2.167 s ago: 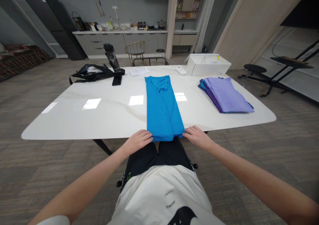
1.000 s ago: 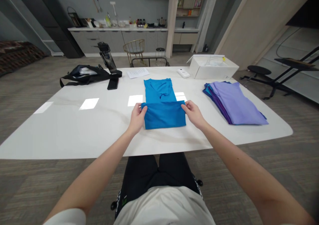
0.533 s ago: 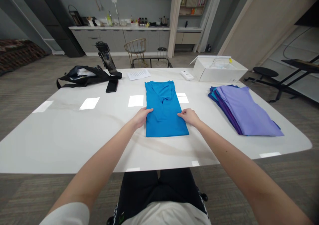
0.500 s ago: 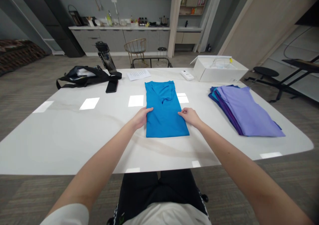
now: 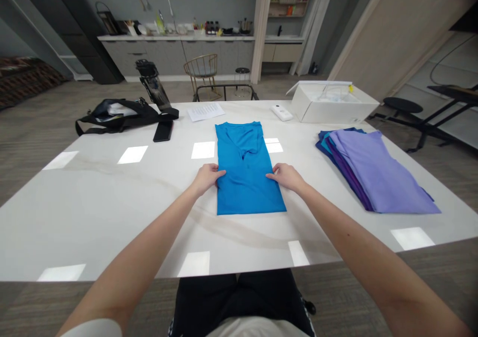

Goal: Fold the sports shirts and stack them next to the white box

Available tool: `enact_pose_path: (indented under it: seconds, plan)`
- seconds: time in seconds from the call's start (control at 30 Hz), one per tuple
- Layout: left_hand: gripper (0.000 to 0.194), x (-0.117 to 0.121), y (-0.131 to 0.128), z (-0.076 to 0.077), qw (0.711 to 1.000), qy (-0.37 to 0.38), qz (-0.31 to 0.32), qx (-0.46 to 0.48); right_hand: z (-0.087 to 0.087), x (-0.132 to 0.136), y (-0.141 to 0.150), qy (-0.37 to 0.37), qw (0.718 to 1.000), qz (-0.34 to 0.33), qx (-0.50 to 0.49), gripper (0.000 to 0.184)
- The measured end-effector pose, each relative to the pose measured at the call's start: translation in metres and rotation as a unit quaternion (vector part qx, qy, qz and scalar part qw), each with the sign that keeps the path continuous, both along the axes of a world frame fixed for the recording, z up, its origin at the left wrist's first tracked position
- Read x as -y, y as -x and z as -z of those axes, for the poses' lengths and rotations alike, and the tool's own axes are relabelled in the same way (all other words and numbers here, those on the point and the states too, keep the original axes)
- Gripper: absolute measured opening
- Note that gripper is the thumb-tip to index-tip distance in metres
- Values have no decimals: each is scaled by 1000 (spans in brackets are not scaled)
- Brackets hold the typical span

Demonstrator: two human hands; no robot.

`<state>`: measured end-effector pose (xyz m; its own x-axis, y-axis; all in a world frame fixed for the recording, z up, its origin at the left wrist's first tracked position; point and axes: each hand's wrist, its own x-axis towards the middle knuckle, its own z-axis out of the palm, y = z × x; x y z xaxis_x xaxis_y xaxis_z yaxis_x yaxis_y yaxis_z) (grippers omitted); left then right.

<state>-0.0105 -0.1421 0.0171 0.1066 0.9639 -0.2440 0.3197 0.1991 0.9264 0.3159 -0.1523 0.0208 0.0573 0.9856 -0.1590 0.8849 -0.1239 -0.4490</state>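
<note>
A bright blue shirt (image 5: 246, 177) lies folded on the white table (image 5: 112, 202), collar end away from me. My left hand (image 5: 207, 176) is at its left edge and my right hand (image 5: 287, 176) at its right edge, about halfway up the cloth. The fingers of both hands are held together and pinch the fabric's side edges. To the right lies a stack of folded shirts (image 5: 377, 170), lilac on top with darker purple and blue beneath.
At the back of the table are a black bag (image 5: 119, 115), a dark bottle (image 5: 151, 83), a black phone (image 5: 163, 131), a sheet of paper (image 5: 206, 111), a white remote (image 5: 282, 112) and an open white box (image 5: 332, 103). A chair (image 5: 203, 73) stands behind the table.
The shirt's lower half was lifted and folded up over its upper half, then laid flat. Both hands have come to rest at its side edges, and my view has moved closer to the table.
</note>
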Motion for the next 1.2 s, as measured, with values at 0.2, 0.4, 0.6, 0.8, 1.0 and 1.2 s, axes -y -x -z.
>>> enact_pose_path:
  seconds: [0.2,0.4,0.6,0.8,1.0,1.2]
  plan:
    - [22,4,0,-8,990,-113,-13,-84,-13,6,7,-106,994,-14,-28,14]
    - [22,5,-2,-4,973,-221,-59,-26,-15,12,9,-234,957,21,-173,23]
    - [20,-17,0,8,995,-50,-78,-21,4,-12,8,-78,992,38,-88,20]
    - [22,-21,2,0,992,-76,-46,-85,6,-18,7,-51,995,60,-52,20]
    - [24,-26,-9,-22,984,-162,-30,73,-14,-19,7,-210,956,22,-206,23]
    - [39,-82,-27,-76,939,-39,-2,340,-58,-72,9,-290,924,25,-248,29]
